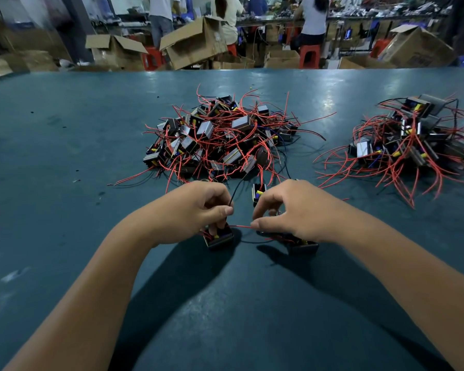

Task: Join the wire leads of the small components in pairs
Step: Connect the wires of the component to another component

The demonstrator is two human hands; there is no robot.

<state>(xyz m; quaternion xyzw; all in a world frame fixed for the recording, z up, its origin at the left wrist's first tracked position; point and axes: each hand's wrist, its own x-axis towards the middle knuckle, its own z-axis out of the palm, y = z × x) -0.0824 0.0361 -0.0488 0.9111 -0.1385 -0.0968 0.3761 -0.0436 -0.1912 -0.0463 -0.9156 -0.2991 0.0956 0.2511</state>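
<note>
While the left hand point(198, 207) pinched a black lead point(235, 192) and the right hand point(287, 210) a red lead point(240, 226), that red one ran sideways between them, over two parts on the table point(65, 156).

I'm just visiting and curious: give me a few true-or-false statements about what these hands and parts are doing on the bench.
1. A thin red wire runs between the left hand and the right hand. True.
2. Only one pile of parts lies on the teal table. False: there is a centre pile of small black components and a right-hand pile.
3. A small black component sits under the left hand. True.
4. The hands wear gloves. False: both are bare.
</note>
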